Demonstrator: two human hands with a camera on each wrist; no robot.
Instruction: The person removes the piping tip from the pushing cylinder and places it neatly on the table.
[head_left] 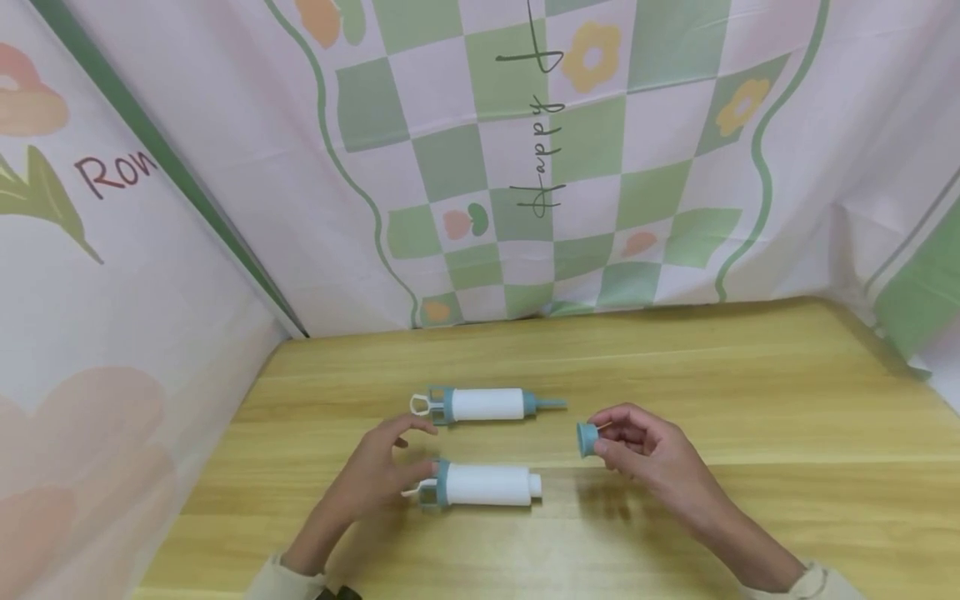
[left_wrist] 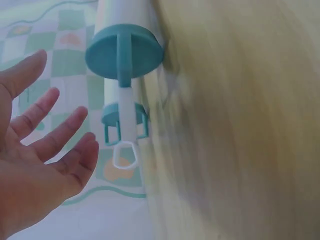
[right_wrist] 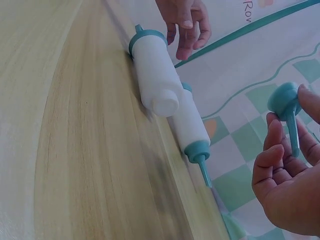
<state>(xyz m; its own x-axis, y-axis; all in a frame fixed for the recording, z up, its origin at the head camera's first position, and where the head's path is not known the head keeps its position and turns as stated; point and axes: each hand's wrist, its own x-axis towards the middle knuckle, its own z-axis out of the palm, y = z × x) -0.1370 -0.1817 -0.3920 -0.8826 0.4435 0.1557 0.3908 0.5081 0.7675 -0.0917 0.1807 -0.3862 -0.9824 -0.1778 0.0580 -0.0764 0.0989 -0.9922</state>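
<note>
Two white plastic plunger syringes with teal ends lie on the table, pointing right. The farther syringe (head_left: 487, 404) has a thin teal nozzle fitted at its tip. On the nearer syringe (head_left: 487, 485), the short white neck is bare. In my right hand (head_left: 663, 462) I hold a teal nozzle cap (right_wrist: 285, 100) between thumb and fingers, its wide mouth facing left in the head view. My left hand (head_left: 375, 467) hovers beside the nearer syringe's handle end, fingers loosely spread and apart from it in the left wrist view. A white pull ring (left_wrist: 125, 155) shows there.
The wooden table (head_left: 675, 367) runs back to a hanging cloth (head_left: 517, 167) with green checks and flowers. Another printed cloth (head_left: 135, 308) hangs along the left side. A small dark object (head_left: 341, 593) shows by the left sleeve at the bottom edge.
</note>
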